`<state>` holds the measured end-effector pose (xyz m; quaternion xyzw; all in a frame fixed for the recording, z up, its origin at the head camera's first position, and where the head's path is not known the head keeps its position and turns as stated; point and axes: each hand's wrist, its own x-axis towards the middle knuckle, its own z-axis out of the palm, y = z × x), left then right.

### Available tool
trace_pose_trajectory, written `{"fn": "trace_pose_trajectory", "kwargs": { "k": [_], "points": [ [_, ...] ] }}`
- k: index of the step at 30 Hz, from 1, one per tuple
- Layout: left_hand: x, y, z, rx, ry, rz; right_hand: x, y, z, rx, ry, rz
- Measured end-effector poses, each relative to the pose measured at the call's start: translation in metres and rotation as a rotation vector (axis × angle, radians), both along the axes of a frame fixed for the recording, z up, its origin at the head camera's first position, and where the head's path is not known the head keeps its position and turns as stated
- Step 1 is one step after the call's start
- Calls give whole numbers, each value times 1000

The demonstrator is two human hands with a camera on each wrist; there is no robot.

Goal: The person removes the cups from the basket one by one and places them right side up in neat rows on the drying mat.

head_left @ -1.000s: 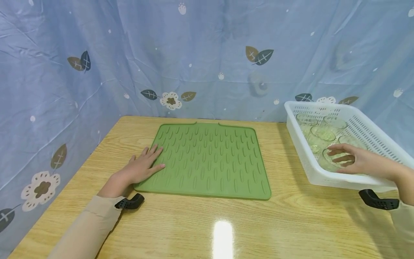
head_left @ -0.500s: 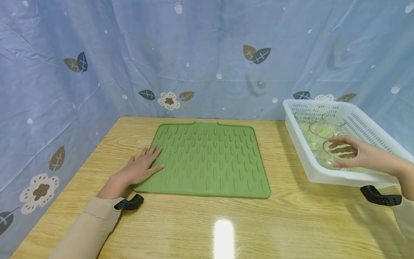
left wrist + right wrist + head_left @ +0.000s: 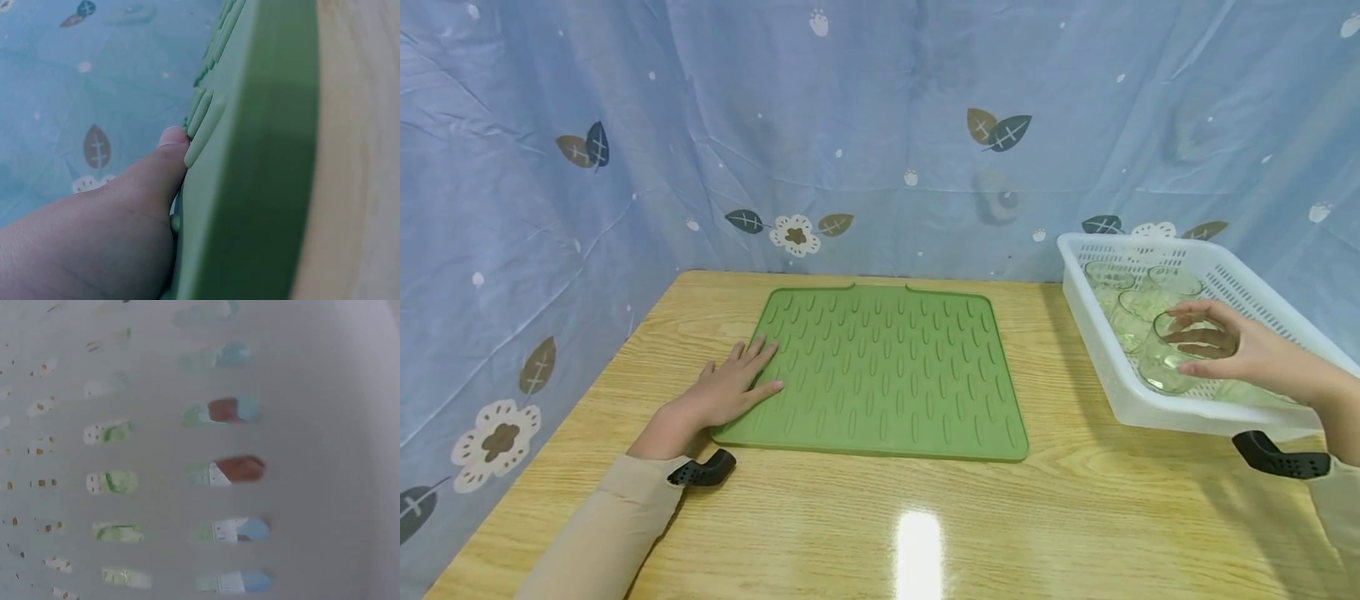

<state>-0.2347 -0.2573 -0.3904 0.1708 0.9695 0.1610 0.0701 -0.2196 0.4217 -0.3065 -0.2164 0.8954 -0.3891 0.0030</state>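
In the head view my right hand (image 3: 1262, 358) grips a clear drinking glass (image 3: 1163, 367) near its rim, thumb on the near side and fingers on the far side. The glass is inside the white plastic basket (image 3: 1093, 354), near its front left corner; whether its base touches the basket floor I cannot tell. In the right wrist view the slotted basket wall (image 3: 312, 487) hides most of the hand and glass. My left hand (image 3: 718, 393) rests flat with spread fingers on the left edge of the green ridged mat (image 3: 891, 375). Its thumb (image 3: 172, 140) lies on the mat's ridged face.
More clear glasses stand in the basket, among them one glass (image 3: 1131, 321) just behind the held one and another glass (image 3: 1176, 282) at the back. A patterned blue curtain (image 3: 865, 125) hangs behind the wooden table (image 3: 820, 517).
My right hand has closed on the front glass and raised it a little. The left hand and the mat have stayed in place.
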Motion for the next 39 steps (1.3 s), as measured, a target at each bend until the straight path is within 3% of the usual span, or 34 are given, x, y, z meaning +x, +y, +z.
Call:
{"fn": "trace_pose_trajectory", "kwargs": {
  "k": [18,29,35,39],
  "points": [
    [2,0,-3,13,-5,3,4,-16,8,-169,60,-16],
    [1,0,-1,20,-3,-1,6,-30,12,-147,119,-90],
    [2,1,1,12,-3,-2,5,-44,14,-232,196,-89],
    [3,1,2,12,8,-7,6,-51,15,-323,186,-83]
  ]
}}
